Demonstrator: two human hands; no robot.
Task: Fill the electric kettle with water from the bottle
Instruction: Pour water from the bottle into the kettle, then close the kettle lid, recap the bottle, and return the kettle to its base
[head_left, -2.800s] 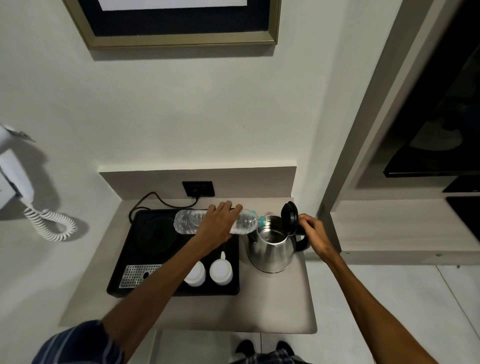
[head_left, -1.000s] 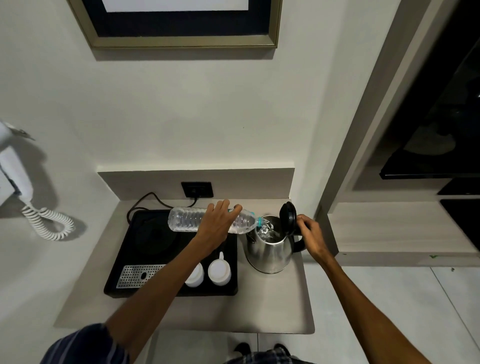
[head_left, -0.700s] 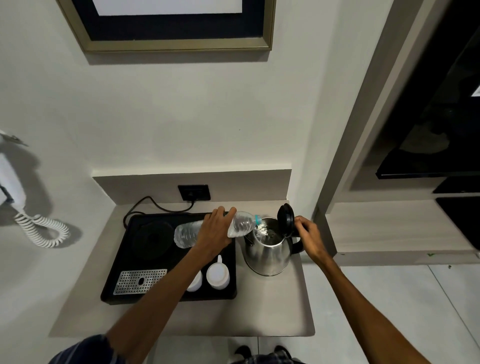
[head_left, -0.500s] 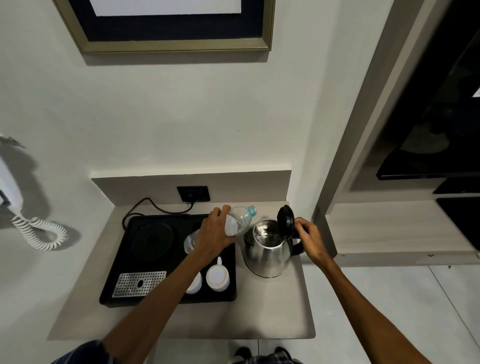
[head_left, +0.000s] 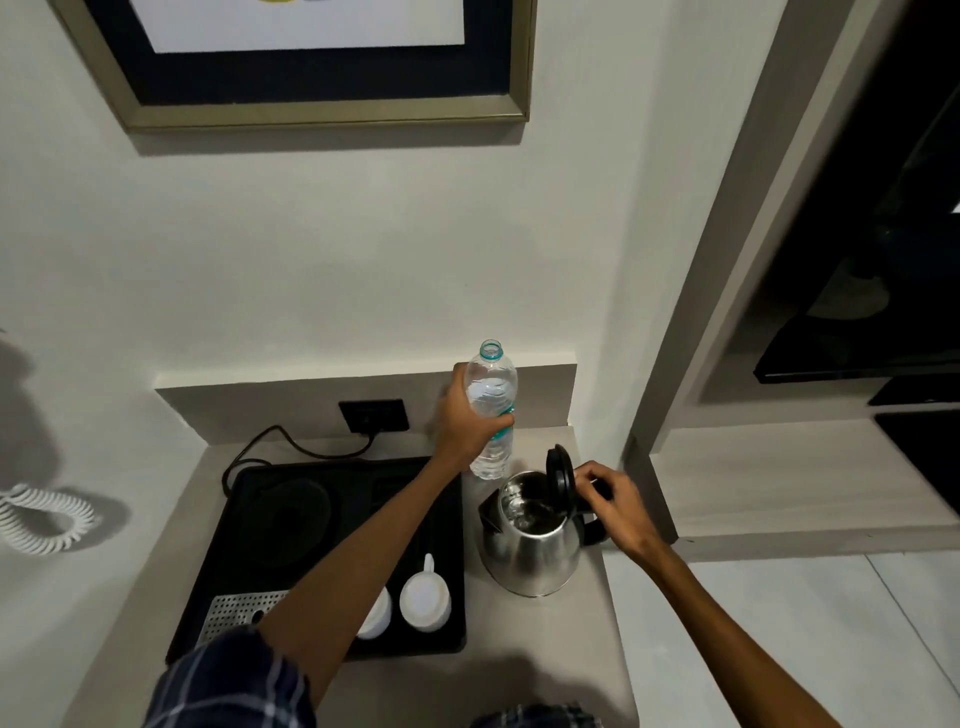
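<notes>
A steel electric kettle (head_left: 530, 556) stands on the grey counter (head_left: 519, 639), its black lid (head_left: 560, 473) hinged up and water glinting inside. My right hand (head_left: 610, 501) grips the kettle's black handle just behind the lid. My left hand (head_left: 465, 423) holds a clear plastic water bottle (head_left: 491, 395) upright and uncapped, just behind and left of the kettle's mouth. The bottle's base hangs a little above the counter.
A black tray (head_left: 260, 519) fills the counter's left half, holding two upturned white cups (head_left: 425, 600) and a metal drain grid (head_left: 234, 613). A black cord (head_left: 270, 441) runs to a wall socket (head_left: 373, 414). A white coiled phone cord (head_left: 47, 519) hangs at left.
The bottle lay tipped with its neck over the kettle, pouring water. My left hand has swung it upright and drawn it back from the kettle's mouth. The right hand stays on the handle.
</notes>
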